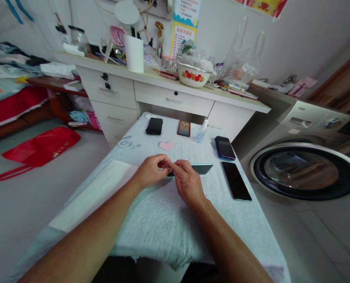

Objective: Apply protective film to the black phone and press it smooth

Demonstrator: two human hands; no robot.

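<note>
A smartphone (202, 169) is tilted up on its long edge over the cloth, with its dark face towards me. My right hand (189, 182) is in front of it, closed around its left part, thumb and forefinger pinched together near that end. Curled inward, my left hand (154, 171) meets the right fingertips at the same end of the smartphone. Its fingers are pinched; whatever is between them is too small or hidden to make out. The left end of the smartphone is mostly covered by my hands.
On the cloth-covered table (160, 220) lie a black phone (236, 181), stacked phones (225, 148), a dark phone (154, 126) and a brownish phone or case (184, 128). A spray bottle (201, 131) stands behind. White paper (95, 194) lies left; a washing machine (301, 149) stands right.
</note>
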